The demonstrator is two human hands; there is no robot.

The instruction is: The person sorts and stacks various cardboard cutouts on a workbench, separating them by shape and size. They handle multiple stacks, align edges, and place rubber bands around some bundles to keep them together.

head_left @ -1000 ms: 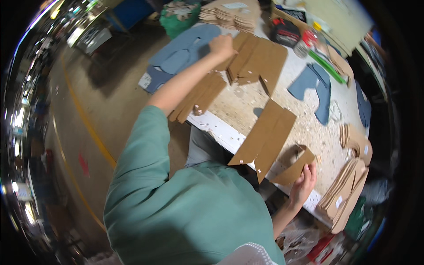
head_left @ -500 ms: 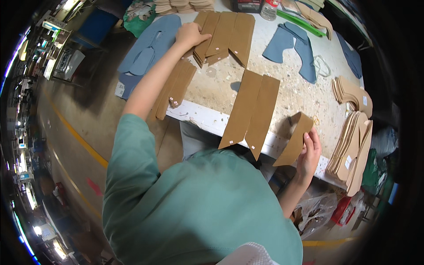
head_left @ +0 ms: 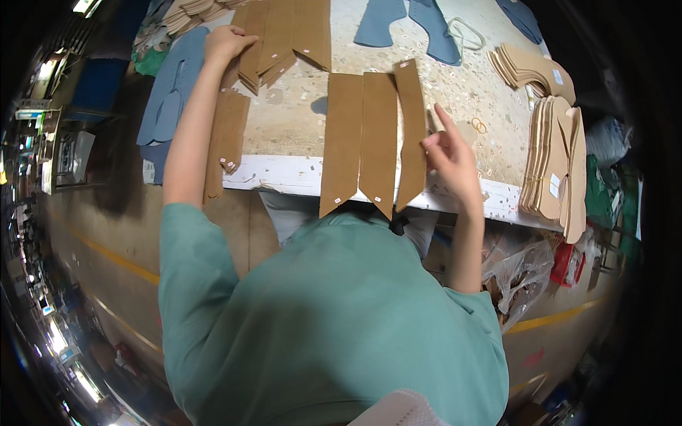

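My left hand (head_left: 226, 44) reaches to the far left, its fingers closed on the outer strip of a fanned pile of brown strips (head_left: 295, 32) with notched, pointed ends. My right hand (head_left: 453, 162) is just right of a single brown strip (head_left: 412, 135), index finger stretched out and thumb at the strip's edge. Left of that strip lie two more brown strips (head_left: 343, 135) side by side, their pointed ends overhanging the table's front edge. Small white stickers mark the ends. A narrower bundle of brown strips (head_left: 231, 135) lies below my left forearm.
Blue cut pieces lie at the left (head_left: 167, 92) and far middle (head_left: 408, 28). Stacks of tan curved pieces (head_left: 550, 160) stand along the right edge. Yellow rings (head_left: 479, 126) and scraps dot the worktable (head_left: 284, 167). A clear plastic bag (head_left: 522, 273) hangs below the right side.
My right hand has moved the single strip, curled before, up and left beside the other two, where it is straighter. My left hand stays on the pile. The view has shifted.
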